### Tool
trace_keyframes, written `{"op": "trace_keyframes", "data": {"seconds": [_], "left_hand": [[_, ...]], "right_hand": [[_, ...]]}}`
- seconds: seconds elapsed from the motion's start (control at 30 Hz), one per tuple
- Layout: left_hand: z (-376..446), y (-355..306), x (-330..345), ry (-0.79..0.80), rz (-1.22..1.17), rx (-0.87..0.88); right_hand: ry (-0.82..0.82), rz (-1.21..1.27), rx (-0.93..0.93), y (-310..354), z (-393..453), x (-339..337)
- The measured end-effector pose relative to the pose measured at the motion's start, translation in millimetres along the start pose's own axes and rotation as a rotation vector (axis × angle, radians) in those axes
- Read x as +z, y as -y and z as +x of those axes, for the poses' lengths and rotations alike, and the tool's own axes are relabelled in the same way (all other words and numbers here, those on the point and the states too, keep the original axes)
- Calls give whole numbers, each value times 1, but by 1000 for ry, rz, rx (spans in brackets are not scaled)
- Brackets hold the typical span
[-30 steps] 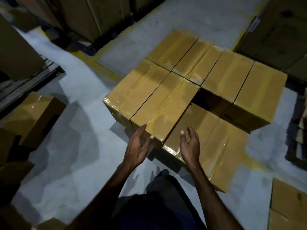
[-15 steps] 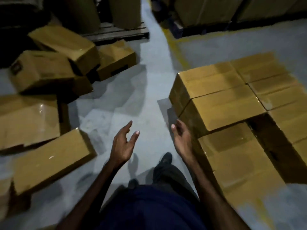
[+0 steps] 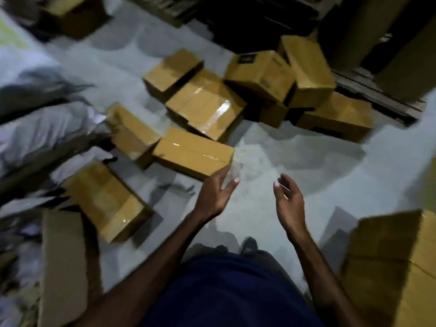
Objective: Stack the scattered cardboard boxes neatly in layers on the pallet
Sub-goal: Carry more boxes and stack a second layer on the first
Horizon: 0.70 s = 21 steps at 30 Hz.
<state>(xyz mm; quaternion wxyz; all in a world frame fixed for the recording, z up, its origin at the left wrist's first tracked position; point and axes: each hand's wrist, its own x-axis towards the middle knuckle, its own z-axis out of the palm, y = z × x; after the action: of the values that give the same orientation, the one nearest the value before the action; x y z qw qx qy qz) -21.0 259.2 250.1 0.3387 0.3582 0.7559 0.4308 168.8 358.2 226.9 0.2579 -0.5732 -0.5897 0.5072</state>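
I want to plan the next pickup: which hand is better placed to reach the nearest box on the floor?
Probably the left hand: its open fingertips are almost at the corner of the nearest box. The right hand, also empty, hangs over bare floor.

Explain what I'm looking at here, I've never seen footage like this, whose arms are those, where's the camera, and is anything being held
There is no machine here. The camera is worn on a person's head and looks forward and down, so the two bare arms reaching in from the bottom belong to the wearer. The dark blue below is their clothing. The left hand and the right hand are both out in front with relaxed fingers, and neither holds anything. On the grey floor lie scattered cardboard boxes, sealed with clear tape; the nearest box lies just beyond the left hand's fingertips, and the blur hides whether they touch it. More boxes sit in a loose pile farther back. At the lower right edge is part of another stack of cartons. The picture is blurred, so finer details cannot be made out.
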Motion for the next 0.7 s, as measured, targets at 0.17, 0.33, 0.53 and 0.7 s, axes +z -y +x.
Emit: {"op": "trace_keyframes", "data": {"seconds": [0.17, 0.33, 0.53, 0.7], "left_hand": [[-11, 11, 0, -128, 6, -178], [-10, 17, 8, -205, -7, -262], [-4, 28, -11, -308, 34, -305], [29, 39, -19, -379, -8, -363]], "right_hand": [[212, -56, -83, 18, 17, 27], [306, -98, -107, 25, 44, 33], [437, -120, -137, 30, 97, 67], [512, -189, -178, 45, 144, 100]]}}
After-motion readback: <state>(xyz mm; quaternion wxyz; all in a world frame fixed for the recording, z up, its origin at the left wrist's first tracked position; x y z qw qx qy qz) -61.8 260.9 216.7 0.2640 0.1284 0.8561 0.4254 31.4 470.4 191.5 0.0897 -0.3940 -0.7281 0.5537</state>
